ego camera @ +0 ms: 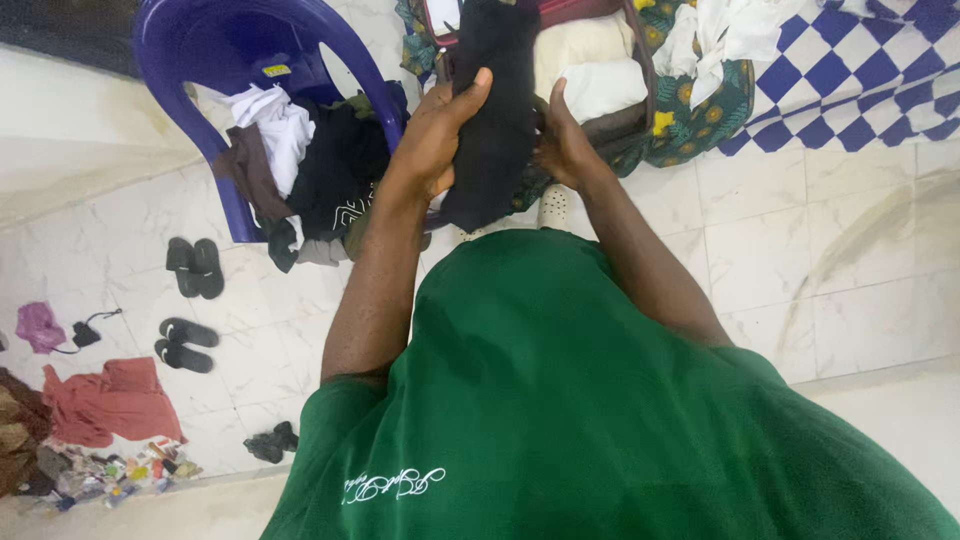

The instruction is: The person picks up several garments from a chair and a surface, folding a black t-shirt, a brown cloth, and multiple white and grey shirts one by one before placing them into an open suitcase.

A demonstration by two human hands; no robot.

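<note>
Folded black garment [497,110], plain and dark, clasped by left hand [437,135] and right hand [562,145].
Open bag [630,115] holds white clothes [600,65]; blue chair [215,50] is heaped with clothing [310,165].

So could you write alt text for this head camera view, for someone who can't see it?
A person in a green shirt holds a folded black cloth garment upright between the left hand and right hand, above an open bag of folded clothes. To the left, a blue plastic chair is piled with clothes on a white tiled floor.
</note>
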